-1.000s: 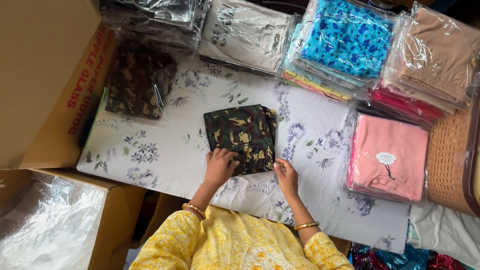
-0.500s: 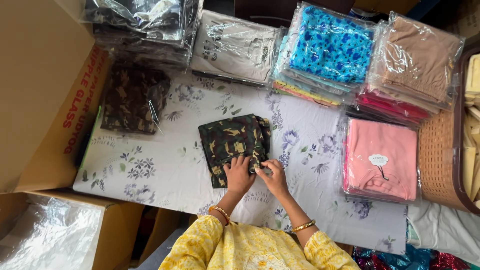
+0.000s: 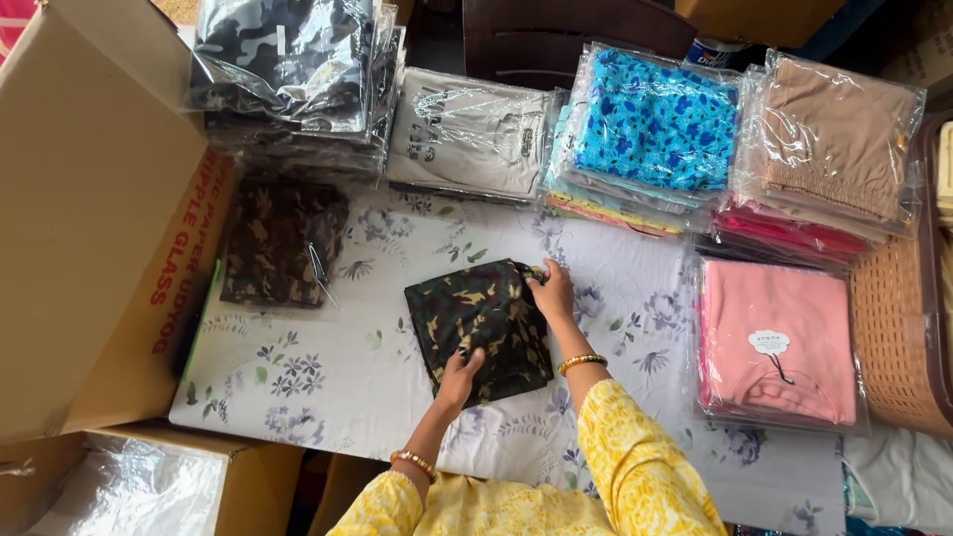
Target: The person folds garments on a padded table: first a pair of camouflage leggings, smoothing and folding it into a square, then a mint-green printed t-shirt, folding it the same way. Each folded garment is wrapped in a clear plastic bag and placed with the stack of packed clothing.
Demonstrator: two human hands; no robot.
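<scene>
Pressing flat: left hand (image 3: 459, 375) lay palm-down on the near edge of the folded camouflage cloth (image 3: 480, 328), pinning it. Right hand (image 3: 554, 290) had a narrow pinch grip on the cloth's far corner, likely squaring the fold. Cloth sat mid-desk (image 3: 328, 387) on the floral sheet, bagged camouflage piece (image 3: 278, 241) to its left, pink packet (image 3: 776, 342) to its right.

1 head camera looks steeply down, close over the floral table (image 3: 328, 387).

floral sheet (image 3: 328, 372) | camouflage cloth (image 3: 481, 328) | bagged garments (image 3: 779, 342) | basket (image 3: 893, 328)
</scene>
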